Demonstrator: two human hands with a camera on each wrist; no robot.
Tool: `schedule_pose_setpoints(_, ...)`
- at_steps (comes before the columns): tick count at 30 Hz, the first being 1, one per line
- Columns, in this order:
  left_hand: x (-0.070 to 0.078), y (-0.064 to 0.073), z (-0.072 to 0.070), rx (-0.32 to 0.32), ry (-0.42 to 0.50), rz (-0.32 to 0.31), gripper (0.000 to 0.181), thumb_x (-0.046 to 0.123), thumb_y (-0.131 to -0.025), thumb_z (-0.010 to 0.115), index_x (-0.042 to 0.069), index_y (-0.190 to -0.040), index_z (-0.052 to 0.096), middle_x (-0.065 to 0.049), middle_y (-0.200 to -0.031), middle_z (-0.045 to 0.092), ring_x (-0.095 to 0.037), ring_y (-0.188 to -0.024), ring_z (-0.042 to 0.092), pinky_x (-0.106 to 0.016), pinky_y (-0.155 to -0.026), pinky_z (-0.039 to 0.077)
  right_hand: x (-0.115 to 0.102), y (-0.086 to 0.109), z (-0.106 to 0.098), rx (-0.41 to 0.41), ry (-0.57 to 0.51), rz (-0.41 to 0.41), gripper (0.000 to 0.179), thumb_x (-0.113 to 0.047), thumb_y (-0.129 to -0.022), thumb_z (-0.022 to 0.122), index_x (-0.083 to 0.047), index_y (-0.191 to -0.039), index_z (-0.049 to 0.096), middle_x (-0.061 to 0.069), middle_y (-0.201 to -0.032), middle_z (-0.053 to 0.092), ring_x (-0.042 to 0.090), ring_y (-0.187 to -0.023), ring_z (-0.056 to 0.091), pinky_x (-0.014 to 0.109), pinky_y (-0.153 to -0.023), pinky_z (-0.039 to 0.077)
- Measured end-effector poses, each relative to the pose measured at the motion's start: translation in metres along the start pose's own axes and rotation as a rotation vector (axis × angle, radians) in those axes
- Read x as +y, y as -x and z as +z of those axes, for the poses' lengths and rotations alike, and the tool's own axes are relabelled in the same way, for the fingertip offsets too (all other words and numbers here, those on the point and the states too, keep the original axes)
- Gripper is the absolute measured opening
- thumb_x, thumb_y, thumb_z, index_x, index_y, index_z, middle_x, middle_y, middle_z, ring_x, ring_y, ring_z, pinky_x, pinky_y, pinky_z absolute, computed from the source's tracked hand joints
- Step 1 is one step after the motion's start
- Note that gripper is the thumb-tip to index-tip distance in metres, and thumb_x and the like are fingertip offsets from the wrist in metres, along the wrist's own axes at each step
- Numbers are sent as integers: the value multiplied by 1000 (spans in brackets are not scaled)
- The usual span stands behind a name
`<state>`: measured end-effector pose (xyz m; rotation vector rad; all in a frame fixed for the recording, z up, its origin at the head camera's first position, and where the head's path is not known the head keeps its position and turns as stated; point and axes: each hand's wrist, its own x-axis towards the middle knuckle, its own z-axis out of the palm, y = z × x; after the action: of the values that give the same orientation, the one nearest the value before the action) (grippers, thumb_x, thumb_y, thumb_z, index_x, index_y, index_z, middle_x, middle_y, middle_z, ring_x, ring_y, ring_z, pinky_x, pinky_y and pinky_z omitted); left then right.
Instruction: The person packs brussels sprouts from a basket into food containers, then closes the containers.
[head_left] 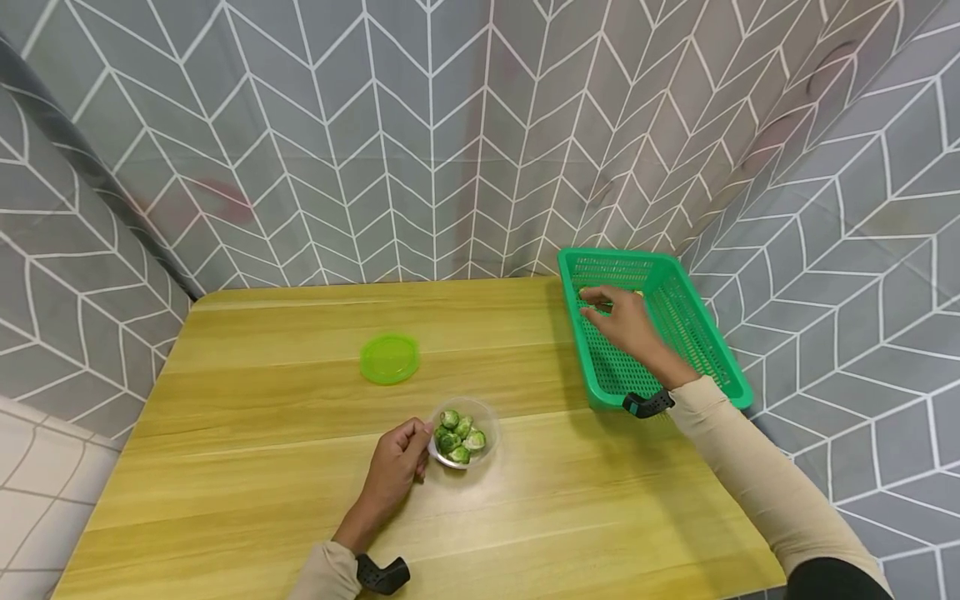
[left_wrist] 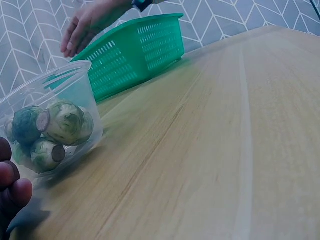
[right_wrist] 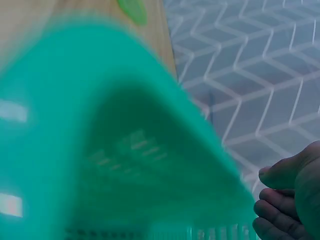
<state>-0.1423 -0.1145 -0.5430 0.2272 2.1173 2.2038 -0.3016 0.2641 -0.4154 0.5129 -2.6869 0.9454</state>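
A clear round plastic container (head_left: 487, 446) stands on the table with several Brussels sprouts (head_left: 462, 433) inside. My left hand (head_left: 396, 462) pinches its rim on the left side; curled fingertips (left_wrist: 17, 192) show beside it in the left wrist view. Over the far part of a green plastic basket (head_left: 600, 379) hangs my right hand (head_left: 626, 321), thumb apart from the loosely bent fingers. Nothing shows between them. In the right wrist view that hand (right_wrist: 290, 200) appears beyond the blurred basket wall (right_wrist: 45, 140). Small yellow bits peek out near it, mostly hidden.
A bright green round lid (head_left: 389, 359) lies flat on the wooden table (head_left: 262, 400), behind and left of the container. The basket stands at the table's right end. Grey patterned curtains (head_left: 420, 150) hang behind and at both sides.
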Motion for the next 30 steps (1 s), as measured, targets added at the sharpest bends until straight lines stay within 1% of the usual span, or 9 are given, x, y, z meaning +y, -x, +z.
schedule_pose_setpoints(4, 0, 0, -1, -9, -10, 24, 41, 26, -107, 53, -3, -78, 50, -23, -58, 42, -27, -47, 45, -33, -42, 47, 23, -13, -2, -5, 55, 59, 31, -4, -93, 72, 4, -123, 66, 25, -119, 68, 43, -108, 66, 54, -90, 54)
schedule_pose_setpoints(7, 0, 0, -2, -12, -10, 38, 39, 24, -107, 53, -2, -78, 50, -18, -56, 43, -25, -47, 45, -33, -42, 47, 37, -21, -2, -29, 72, 116, 33, -6, -94, 71, 4, -125, 64, 26, -121, 67, 45, -111, 64, 56, -91, 53)
schedule_pose_setpoints(10, 0, 0, -1, -10, 4, 30, 38, 25, -107, 53, 0, -78, 51, -14, -56, 44, -20, -47, 46, -32, -42, 47, 51, -28, -1, -63, 90, 156, 34, -7, -96, 69, 6, -126, 63, 28, -124, 64, 46, -113, 62, 56, -93, 52)
schedule_pose_setpoints(12, 0, 0, -1, -10, 10, 22, 38, 26, -106, 54, 0, -79, 51, -15, -56, 44, -20, -47, 46, -31, -42, 47, 60, -32, 0, -86, 102, 183, 35, -9, -96, 69, 7, -127, 62, 29, -125, 63, 46, -115, 61, 57, -93, 51)
schedule_pose_setpoints(15, 0, 0, -1, -12, 10, 24, 37, 24, -107, 53, 0, -79, 51, -20, -57, 43, -24, -47, 45, -32, -42, 47, 73, -36, 1, -129, 118, 223, 38, -12, -97, 68, 7, -129, 60, 30, -129, 61, 46, -118, 59, 57, -94, 50)
schedule_pose_setpoints(18, -1, 0, -1, -16, 10, 35, 37, 22, -107, 52, -2, -80, 51, -23, -57, 43, -29, -47, 44, -33, -42, 47, 85, -39, 3, -171, 94, 280, 44, -15, -99, 66, 7, -135, 56, 30, -135, 57, 46, -124, 55, 58, -98, 49)
schedule_pose_setpoints(22, -1, 0, -1, -17, 12, 31, 40, 26, -107, 53, -3, -79, 51, -22, -57, 43, -28, -47, 44, -33, -43, 47, 98, -42, 6, -210, 73, 341, 47, -17, -101, 64, 7, -139, 52, 31, -138, 54, 47, -127, 51, 58, -100, 47)
schedule_pose_setpoints(25, -1, -1, -1, -12, 6, 22, 42, 28, -106, 54, -4, -79, 51, -21, -57, 43, -24, -47, 45, -32, -43, 47, 104, -45, 8, -222, 86, 347, 47, -18, -100, 64, 9, -138, 53, 33, -135, 55, 48, -125, 53, 58, -100, 47)
schedule_pose_setpoints(30, -2, -1, -2, -18, -2, 21, 41, 26, -107, 53, -4, -79, 50, -22, -58, 43, -23, -47, 45, -33, -43, 47, 113, -48, 15, -249, 126, 306, 48, -17, -100, 65, 12, -135, 53, 35, -131, 57, 49, -120, 56, 57, -99, 48)
